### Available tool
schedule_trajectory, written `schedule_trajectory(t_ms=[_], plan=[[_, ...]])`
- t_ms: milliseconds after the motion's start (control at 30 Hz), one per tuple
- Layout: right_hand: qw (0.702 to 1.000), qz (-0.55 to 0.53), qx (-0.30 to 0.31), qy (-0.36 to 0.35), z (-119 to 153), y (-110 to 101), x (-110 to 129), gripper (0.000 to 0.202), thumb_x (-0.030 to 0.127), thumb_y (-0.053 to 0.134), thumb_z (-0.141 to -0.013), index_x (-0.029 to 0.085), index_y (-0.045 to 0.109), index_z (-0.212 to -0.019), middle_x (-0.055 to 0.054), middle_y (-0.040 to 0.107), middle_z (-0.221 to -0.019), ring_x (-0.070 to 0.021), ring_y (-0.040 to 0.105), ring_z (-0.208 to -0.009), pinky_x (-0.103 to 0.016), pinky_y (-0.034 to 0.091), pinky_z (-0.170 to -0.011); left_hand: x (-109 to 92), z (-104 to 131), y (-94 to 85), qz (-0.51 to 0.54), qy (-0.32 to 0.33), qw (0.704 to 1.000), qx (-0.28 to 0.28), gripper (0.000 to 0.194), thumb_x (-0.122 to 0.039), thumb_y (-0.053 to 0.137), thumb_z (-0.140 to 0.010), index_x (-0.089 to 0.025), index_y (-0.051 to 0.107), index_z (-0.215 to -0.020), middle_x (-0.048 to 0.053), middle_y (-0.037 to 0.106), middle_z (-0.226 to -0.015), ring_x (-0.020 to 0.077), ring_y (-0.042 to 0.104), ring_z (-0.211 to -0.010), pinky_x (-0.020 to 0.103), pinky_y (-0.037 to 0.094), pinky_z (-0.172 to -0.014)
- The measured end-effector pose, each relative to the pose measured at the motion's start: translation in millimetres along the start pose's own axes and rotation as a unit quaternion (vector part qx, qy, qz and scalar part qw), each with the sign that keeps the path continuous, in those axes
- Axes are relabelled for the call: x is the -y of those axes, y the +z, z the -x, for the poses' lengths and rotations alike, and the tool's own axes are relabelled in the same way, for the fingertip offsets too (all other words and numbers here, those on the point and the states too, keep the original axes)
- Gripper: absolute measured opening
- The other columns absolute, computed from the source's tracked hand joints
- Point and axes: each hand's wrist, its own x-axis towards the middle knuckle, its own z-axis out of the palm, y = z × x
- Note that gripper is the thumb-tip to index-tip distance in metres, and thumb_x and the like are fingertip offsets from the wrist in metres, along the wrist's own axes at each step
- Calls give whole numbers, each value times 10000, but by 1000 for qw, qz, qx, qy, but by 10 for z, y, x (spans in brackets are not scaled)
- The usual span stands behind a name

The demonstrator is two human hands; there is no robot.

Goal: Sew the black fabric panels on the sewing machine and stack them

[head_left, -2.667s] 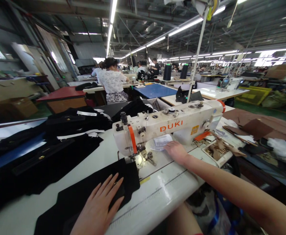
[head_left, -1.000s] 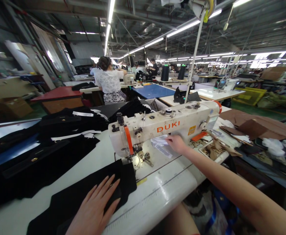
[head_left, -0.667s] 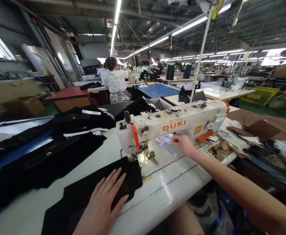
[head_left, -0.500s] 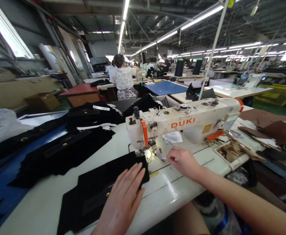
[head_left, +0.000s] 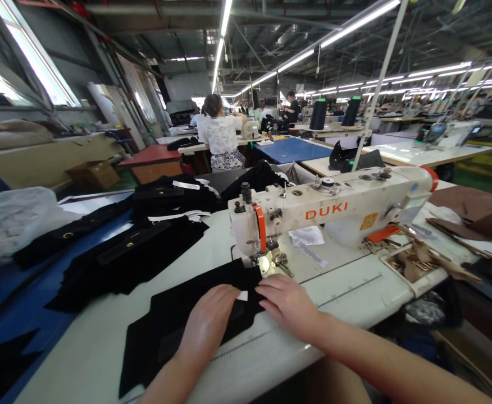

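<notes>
A black fabric piece (head_left: 174,314) lies flat on the sewing machine bed, its far corner close to the presser foot. My left hand (head_left: 207,322) rests on it with fingers bent and pressed together. A small white label (head_left: 242,295) sticks out from those fingertips against the black cloth. Across from it, my right hand (head_left: 288,307) has its fingers closed at the fabric's right edge, thumb low. Just beyond both hands stands the white sewing machine (head_left: 313,213), with its needle area lit. A clear strip on white paper (head_left: 309,241) lies under the machine arm.
Stacked black fabric pieces (head_left: 123,247) with white strips lie to the left, beside a plastic bag (head_left: 14,224). On the right sits a tray (head_left: 417,264) of metal parts and brown scraps. Ahead, a person (head_left: 221,134) works at another table.
My right hand has come left from beside the needle area to the fabric edge. My left hand, flat before, now has bent fingers with the white label at their tips. The view shifted slightly.
</notes>
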Motion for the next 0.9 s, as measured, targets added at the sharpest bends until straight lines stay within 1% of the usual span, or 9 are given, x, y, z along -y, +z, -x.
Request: schedule_trajectory(t_ms=[100, 233, 300, 400, 533, 600, 700, 800, 900], plan=[[997, 11, 72, -40, 63, 44, 22, 401, 321, 541, -925, 140, 576, -1281, -130, 560, -1356, -241, 468, -1283, -385, 346, -1103, 175, 46, 66, -6, -10, 999, 34, 346, -172, 351, -965, -160, 696, -961, 62, 737, -930, 189, 687, -889, 355, 578, -853], [989, 1, 141, -33, 40, 44, 93, 543, 403, 481, -947, 101, 453, -1398, -152, 412, -1481, -256, 344, -1386, -404, 273, -1150, 308, 92, 32, 1, -61, 995, 75, 358, -245, 360, -970, -172, 708, -928, 72, 731, -955, 193, 684, -911, 357, 574, -867], [988, -2, 150, -28, 7, 30, 111, 552, 407, 467, -951, 97, 441, -1406, -159, 395, -1490, -257, 338, -1391, -412, 262, -1154, 306, 71, -12, -2, -72, 995, 75, 371, -267, 357, -973, -176, 713, -924, 81, 724, -983, 200, 676, -931, 367, 567, -877], [988, -3, 151, -32, -15, 19, 111, 571, 411, 475, -946, 89, 428, -1415, -169, 383, -1495, -262, 332, -1395, -422, 257, -1153, 225, -23, -41, -9, -74, 996, 43, 352, -254, 370, -970, -169, 711, -961, 96, 703, -1032, 216, 650, -982, 390, 552, -898], [987, -8, 155, -41, 17, 18, 98, 609, 448, 453, -951, 79, 399, -1432, -174, 364, -1505, -272, 308, -1406, -435, 241, -1157, 107, -191, 36, -12, -50, 998, 21, 300, -196, 398, -957, -159, 691, -1017, 101, 675, -1033, 218, 620, -983, 395, 536, -897], [987, -11, 158, -40, 38, 16, 98, 628, 469, 433, -955, 73, 385, -1439, -178, 350, -1511, -272, 294, -1412, -438, 229, -1160, 88, -254, 99, -16, -23, 999, 47, 294, -158, 397, -945, -152, 686, -998, 100, 670, -993, 216, 618, -938, 391, 540, -872], [985, -15, 167, -36, 56, 3, 106, 666, 495, 427, -952, 57, 359, -1450, -187, 327, -1520, -273, 266, -1424, -434, 211, -1163, 96, -302, 167, -11, 15, 992, 129, 287, -81, 403, -908, -147, 680, -938, 84, 666, -927, 204, 615, -871, 363, 547, -832], [984, -12, 176, -33, 68, -24, 123, 675, 503, 438, -946, 65, 356, -1452, -185, 326, -1521, -266, 257, -1427, -413, 193, -1170, 109, -314, 170, -16, 26, 982, 189, 273, -37, 427, -873, -140, 668, -947, 79, 663, -933, 204, 611, -882, 353, 540, -841], [985, -7, 171, -32, 98, -59, 144, 630, 485, 425, -955, 80, 386, -1437, -179, 360, -1506, -255, 275, -1420, -389, 191, -1170, 105, -322, 132, -28, 27, 975, 219, 277, -22, 444, -855, -142, 658, -982, 78, 663, -950, 213, 613, -892, 360, 534, -843]])
